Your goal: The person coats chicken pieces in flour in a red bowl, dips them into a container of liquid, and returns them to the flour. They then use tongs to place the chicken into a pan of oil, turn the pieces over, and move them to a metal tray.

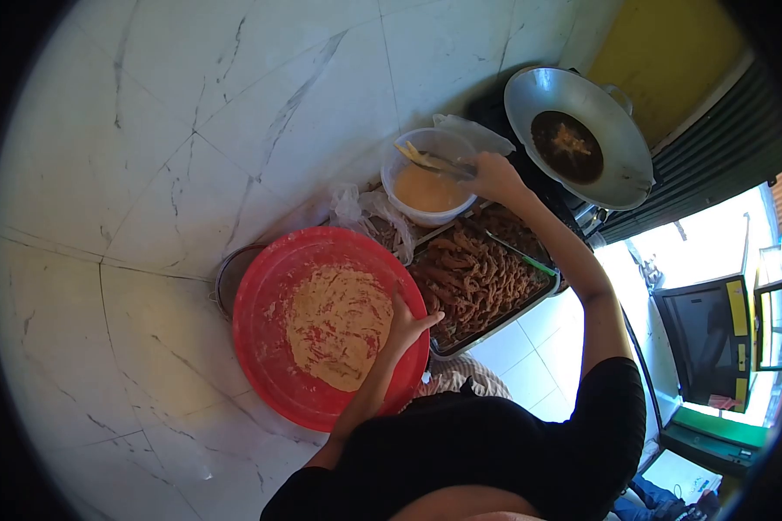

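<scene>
Red basin [261, 347] of crumb mix [339, 326] sits just left of tray [506, 318]. Left hand [406, 326] is open, fingers spread on the mix at the basin side nearest the tray, holding nothing. Bowl [397, 193] touches tray's top-left. Right hand [495, 176], above tray, is closed on tongs [434, 161] over bowl. Wok [539, 95] sits up-right of tray.

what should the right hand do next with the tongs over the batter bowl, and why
Probably lift the tongs a little and let the pale strips drip: the right hand holds them over the white bowl of yellow batter, with the wok of dark oil just beyond.
</scene>
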The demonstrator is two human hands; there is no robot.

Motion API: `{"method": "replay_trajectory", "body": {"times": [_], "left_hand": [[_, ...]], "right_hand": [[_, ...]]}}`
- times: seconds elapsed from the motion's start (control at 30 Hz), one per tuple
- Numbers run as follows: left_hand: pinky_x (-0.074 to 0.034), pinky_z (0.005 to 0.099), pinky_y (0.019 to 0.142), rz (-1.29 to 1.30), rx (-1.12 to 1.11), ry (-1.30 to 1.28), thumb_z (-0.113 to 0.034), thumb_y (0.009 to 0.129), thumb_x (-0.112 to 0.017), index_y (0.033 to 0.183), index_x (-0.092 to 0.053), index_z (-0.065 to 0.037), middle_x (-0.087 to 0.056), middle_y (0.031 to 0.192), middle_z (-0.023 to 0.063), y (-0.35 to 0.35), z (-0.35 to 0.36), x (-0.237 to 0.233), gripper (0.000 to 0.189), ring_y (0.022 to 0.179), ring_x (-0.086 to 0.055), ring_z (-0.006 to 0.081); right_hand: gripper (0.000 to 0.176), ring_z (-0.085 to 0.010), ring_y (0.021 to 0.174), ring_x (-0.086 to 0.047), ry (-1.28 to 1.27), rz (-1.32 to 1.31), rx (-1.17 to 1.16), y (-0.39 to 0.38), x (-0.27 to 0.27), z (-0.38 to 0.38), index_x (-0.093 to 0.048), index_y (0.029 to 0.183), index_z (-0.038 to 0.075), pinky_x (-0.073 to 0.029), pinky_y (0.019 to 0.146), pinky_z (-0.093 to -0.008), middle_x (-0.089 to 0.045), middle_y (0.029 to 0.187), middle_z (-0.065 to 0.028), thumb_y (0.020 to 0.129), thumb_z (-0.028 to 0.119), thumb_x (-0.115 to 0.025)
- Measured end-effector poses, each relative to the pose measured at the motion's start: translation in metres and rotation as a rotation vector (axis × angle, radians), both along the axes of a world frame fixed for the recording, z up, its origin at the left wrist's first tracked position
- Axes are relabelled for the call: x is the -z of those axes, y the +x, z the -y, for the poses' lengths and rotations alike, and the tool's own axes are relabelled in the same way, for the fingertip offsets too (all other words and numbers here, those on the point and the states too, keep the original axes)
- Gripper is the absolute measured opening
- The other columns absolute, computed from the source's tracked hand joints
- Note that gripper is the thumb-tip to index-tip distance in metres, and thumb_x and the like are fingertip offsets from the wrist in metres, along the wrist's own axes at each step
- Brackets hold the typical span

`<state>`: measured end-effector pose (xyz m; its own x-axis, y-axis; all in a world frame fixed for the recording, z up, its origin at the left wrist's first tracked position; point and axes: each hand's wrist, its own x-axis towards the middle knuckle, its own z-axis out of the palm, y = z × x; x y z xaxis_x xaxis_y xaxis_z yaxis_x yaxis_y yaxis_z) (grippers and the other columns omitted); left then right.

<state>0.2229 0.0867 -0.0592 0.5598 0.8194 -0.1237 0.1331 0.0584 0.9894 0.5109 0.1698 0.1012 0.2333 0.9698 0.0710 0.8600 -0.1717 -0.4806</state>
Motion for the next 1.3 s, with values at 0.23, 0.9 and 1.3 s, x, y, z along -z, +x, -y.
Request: {"method": "replay_trajectory", "body": {"times": [0.23, 0.9, 1.3], "left_hand": [[-0.023, 0.0363, 0.102, 0.058, -0.005, -0.072, -0.026, 0.059, -0.080, 0.131, -0.009, 0.008, -0.023, 0.131, 0.0234, 0.001, 0.000, 0.003, 0.107, 0.125, -0.025, 0.0283], [-0.023, 0.0370, 0.103, 0.062, 0.006, -0.071, -0.029, 0.059, -0.081, 0.132, -0.005, 0.010, -0.018, 0.135, 0.0262, 0.000, -0.001, 0.015, 0.112, 0.127, -0.022, 0.0295], [-0.021, 0.0376, 0.104, 0.008, -0.024, -0.015, -0.032, 0.060, -0.080, 0.133, -0.003, 0.008, -0.015, 0.137, 0.0261, 0.000, -0.001, 0.013, 0.113, 0.129, -0.019, 0.0307]], "right_hand": [[0.048, -0.0315, 0.086, -0.061, -0.236, 0.228, -0.200, 0.007, 0.125, -0.081, -0.060, 0.094, 0.002, -0.050, 0.074, -0.0385, -0.062, 0.091, -0.0166, 0.052, 0.020, -0.076], [0.052, -0.0312, 0.086, -0.060, 0.140, -0.171, 0.093, -0.024, 0.038, 0.041, -0.061, 0.104, 0.005, -0.047, 0.080, -0.0366, -0.062, 0.094, -0.0193, 0.059, 0.030, -0.069], [0.051, -0.0310, 0.086, -0.061, 0.220, -0.255, 0.064, -0.035, 0.054, 0.053, -0.060, 0.106, 0.004, -0.047, 0.078, -0.0355, -0.063, 0.091, -0.0203, 0.062, 0.027, -0.068]]}}
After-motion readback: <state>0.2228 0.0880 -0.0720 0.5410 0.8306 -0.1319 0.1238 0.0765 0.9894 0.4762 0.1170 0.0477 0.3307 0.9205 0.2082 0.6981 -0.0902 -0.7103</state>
